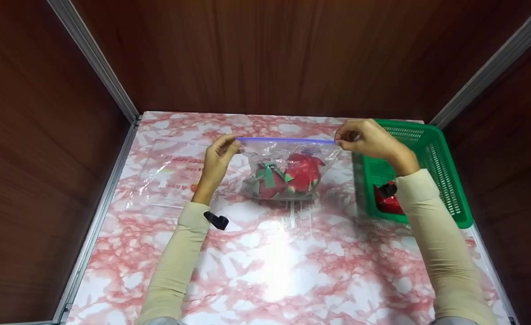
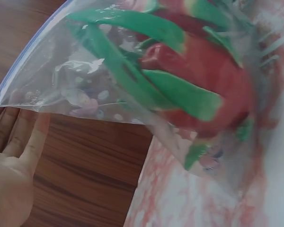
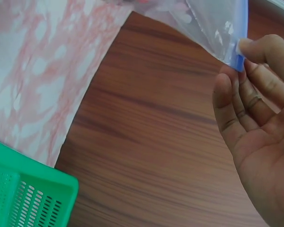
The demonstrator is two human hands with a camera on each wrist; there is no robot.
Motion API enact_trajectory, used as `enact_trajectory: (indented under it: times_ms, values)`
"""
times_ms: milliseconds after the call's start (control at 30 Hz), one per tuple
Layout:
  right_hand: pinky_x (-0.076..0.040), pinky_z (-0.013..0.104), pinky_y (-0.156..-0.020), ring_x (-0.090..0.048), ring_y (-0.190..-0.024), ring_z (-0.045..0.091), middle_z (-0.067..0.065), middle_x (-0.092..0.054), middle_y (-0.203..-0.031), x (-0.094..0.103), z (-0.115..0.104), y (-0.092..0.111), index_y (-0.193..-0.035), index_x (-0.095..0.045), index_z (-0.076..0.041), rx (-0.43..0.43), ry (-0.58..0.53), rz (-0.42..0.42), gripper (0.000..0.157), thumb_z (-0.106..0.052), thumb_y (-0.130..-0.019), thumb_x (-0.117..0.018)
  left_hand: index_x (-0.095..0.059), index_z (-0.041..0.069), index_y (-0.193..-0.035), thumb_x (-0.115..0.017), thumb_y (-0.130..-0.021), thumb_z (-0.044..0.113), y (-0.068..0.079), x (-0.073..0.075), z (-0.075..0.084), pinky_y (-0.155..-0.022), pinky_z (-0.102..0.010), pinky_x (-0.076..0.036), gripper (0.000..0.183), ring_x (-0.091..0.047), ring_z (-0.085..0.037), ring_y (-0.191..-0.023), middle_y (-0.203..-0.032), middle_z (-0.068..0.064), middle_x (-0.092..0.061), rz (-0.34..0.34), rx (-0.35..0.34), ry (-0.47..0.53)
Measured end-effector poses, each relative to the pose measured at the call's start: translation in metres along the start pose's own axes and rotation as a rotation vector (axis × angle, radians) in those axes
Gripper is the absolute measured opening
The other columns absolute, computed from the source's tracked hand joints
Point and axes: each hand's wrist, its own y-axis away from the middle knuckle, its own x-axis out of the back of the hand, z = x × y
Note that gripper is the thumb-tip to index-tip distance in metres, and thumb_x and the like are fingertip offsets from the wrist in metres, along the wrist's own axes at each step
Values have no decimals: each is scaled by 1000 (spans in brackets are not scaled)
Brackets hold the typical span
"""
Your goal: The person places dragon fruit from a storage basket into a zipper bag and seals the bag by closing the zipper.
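Observation:
A clear zip bag point(image 1: 288, 155) with a blue-purple zip edge stands upright on the table, its top stretched level between two hands. Inside it are two red dragon fruits point(image 1: 303, 172) with green scales, seen close up through the plastic as a red fruit point(image 2: 203, 80) in the left wrist view. My left hand point(image 1: 218, 160) pinches the bag's left top corner. At the opposite corner, my right hand point(image 1: 371, 140) pinches the end of the zip between thumb and fingers. The right wrist view shows that thumb pressed on the blue strip point(image 3: 239, 64).
A flat clear plastic bag point(image 1: 157, 174) with red print lies at the left, partly behind the left forearm. On the right stands a green basket point(image 1: 450, 180) with a red item point(image 1: 389, 205) in it, partly hidden by the right sleeve. Dark wood panels point(image 1: 265, 54) enclose the table.

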Motion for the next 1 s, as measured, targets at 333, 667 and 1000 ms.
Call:
enact_trajectory:
  times_ms: [333, 667, 1000]
  values:
    - [-56, 19, -73, -61, -80, 16, 7, -73, -94, -2, 2, -1, -104, -77, -5, 35, 4, 21, 6, -7, -97, -77, -26, 3, -164, -71, -102, 22, 18, -1, -28, -131, -60, -30, 80, -34, -45, -156, -164, -27, -38, -237, 248, -32]
    - [-55, 17, -76, -62, -84, 17, 7, -73, -97, -6, 5, 1, -105, -76, -6, 5, 1, 42, 7, -8, -98, -77, -13, 11, -171, -86, -74, 70, 31, -13, -57, -130, -56, -34, 135, -34, -45, -157, -168, -27, -33, -357, 386, -143]
    - [-54, 14, -77, -62, -85, 8, 9, -73, -97, -13, 14, 4, -102, -76, -4, 19, -84, 114, 7, -9, -98, -77, -42, 9, -160, -86, -90, 40, 35, -18, -64, -115, -53, -52, 88, -50, -43, -144, -155, -26, -49, -278, 339, -131]
